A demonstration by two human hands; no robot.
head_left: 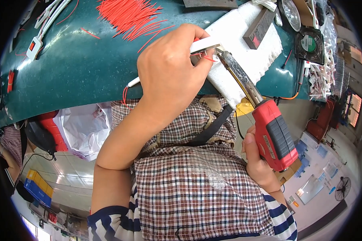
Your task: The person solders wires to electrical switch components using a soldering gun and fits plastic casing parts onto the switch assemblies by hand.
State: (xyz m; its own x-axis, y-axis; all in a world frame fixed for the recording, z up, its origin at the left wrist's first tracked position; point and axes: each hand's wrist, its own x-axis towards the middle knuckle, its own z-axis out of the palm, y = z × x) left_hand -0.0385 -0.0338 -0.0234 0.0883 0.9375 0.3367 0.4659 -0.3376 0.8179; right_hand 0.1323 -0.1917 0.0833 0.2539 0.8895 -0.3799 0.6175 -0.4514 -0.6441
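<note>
My left hand (pixel 165 60) is closed around a slim white plastic part (pixel 205 43) with a bit of red at its side. A short red wire (pixel 209 59) sticks out by my fingertips. From the other side of this hand comes a white tubular end (pixel 134 82) with thin red wires hanging from it. My right hand (pixel 256 158) grips the handle of a red and black soldering gun (pixel 274 132). Its metal barrel points up and left, with the tip at the end of the white part; whether they touch I cannot tell.
A pile of cut red wires (pixel 128 16) lies on the green table (pixel 68 72). Under the soldering gun's tip lies a white foam sheet (pixel 233 36) bearing a dark bar (pixel 260 30). A small black fan (pixel 309 45) stands right. White pieces with red switches (pixel 34 47) lie left.
</note>
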